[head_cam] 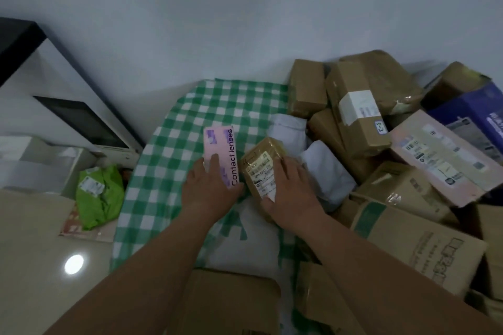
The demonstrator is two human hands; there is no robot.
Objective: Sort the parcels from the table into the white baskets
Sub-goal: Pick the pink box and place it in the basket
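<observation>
My left hand (211, 189) holds a flat pink box marked "Contact lenses" (221, 151) by its near end, over the green-and-white checked tablecloth (174, 139). Beside it my right hand (290, 193) grips a small brown taped parcel with a white label (262, 164), thumb on the label. A heap of brown cardboard parcels (356, 106) covers the right side of the table. Two white soft bags (326, 168) lie just behind my right hand. No white basket is clearly in view.
A green soft parcel (99, 194) lies on the floor at the left, next to white furniture with a dark panel (81, 119). Cardboard boxes (231, 299) sit at the table's near edge. A pink labelled box (441, 158) and a blue box (473, 114) top the right heap.
</observation>
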